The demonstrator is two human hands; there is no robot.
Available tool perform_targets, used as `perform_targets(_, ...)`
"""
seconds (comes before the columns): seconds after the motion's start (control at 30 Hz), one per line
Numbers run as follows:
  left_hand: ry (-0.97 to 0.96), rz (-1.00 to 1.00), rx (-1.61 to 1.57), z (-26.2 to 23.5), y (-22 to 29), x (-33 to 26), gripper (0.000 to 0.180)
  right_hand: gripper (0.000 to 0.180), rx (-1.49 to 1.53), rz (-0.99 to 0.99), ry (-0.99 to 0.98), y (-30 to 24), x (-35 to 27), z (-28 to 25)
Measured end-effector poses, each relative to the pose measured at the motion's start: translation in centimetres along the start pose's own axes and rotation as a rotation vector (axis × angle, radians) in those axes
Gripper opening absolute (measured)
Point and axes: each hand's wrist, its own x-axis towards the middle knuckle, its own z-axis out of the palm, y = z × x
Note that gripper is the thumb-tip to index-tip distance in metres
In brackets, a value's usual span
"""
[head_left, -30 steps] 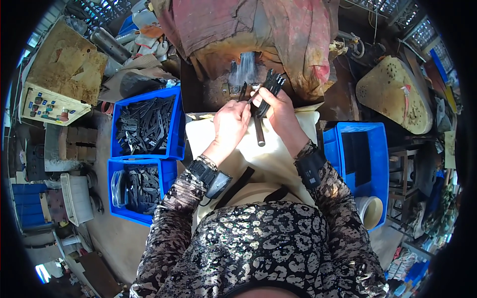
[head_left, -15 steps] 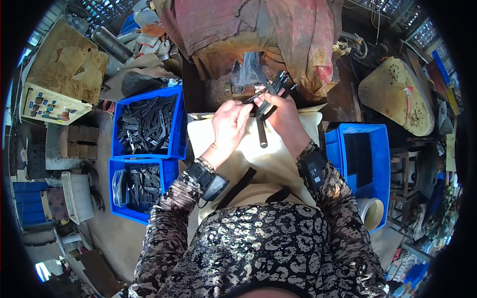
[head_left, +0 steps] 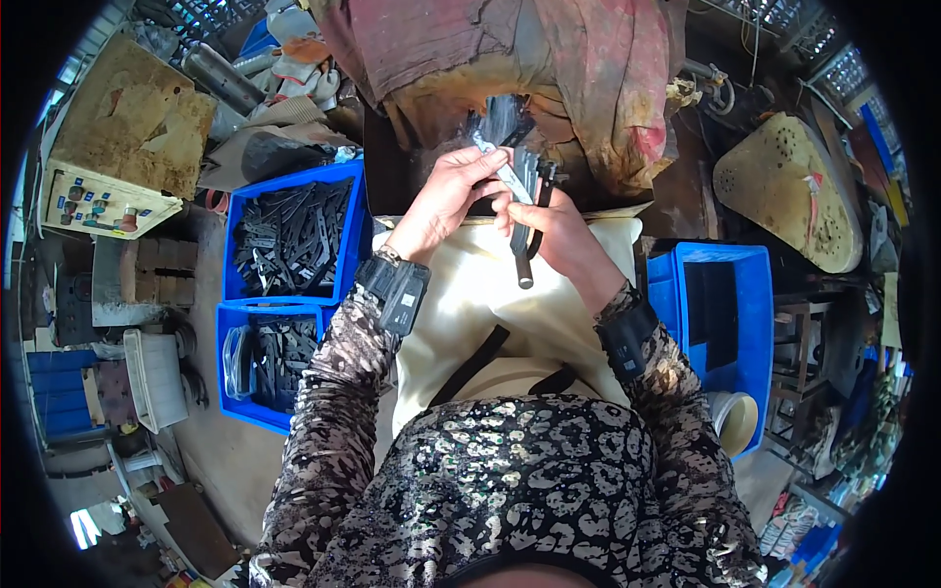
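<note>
My left hand pinches a flat, bright metal strip between thumb and fingers. Its lower end meets the fingertips of my right hand, which is closed round a bundle of long dark metal pieces. From the bottom of that bundle pokes a rounded, rod-like end; the exact kind of piece cannot be made out. Just beyond both hands, a greyish blurred machine part shows under a hanging cloth, with the strip's upper end close in front of it. A cream apron lies over my lap below the hands.
Stained red-brown cloth drapes over the machine. At left stand two blue bins filled with dark metal pieces; at right, another blue bin holds a dark panel and a pale round tub. A control box stands far left.
My left hand has risen and turned, and the bright strip now shows in its pinch. The bundle in my right hand has become more upright. The view has shifted slightly.
</note>
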Motion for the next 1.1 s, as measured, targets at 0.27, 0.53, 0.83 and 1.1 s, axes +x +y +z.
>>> perform_targets(0.27, -0.186, -0.063, 0.026, -0.8, -0.5, 0.4, 0.019, 0.015, -0.001, 0.205, -0.183, -1.6, -0.9, 0.8)
perform_targets(0.53, -0.238, 0.023, 0.018, -1.6, -1.2, 0.3, 0.029, 0.012, 0.110, 0.326, -0.300, -3.0, -0.6, 0.9)
perform_targets(0.83, 0.241, 0.116, 0.383, -7.1, 0.3, 3.0, 0.039, 0.025, -0.896, 0.022, 0.041, -2.0, -4.8, -0.2)
perform_targets(1.1, 0.248, 0.128, 0.916, -11.3, -3.6, 8.7, 0.031, 0.030, -1.221, -0.129, -0.077, 0.5, -8.0, 0.6)
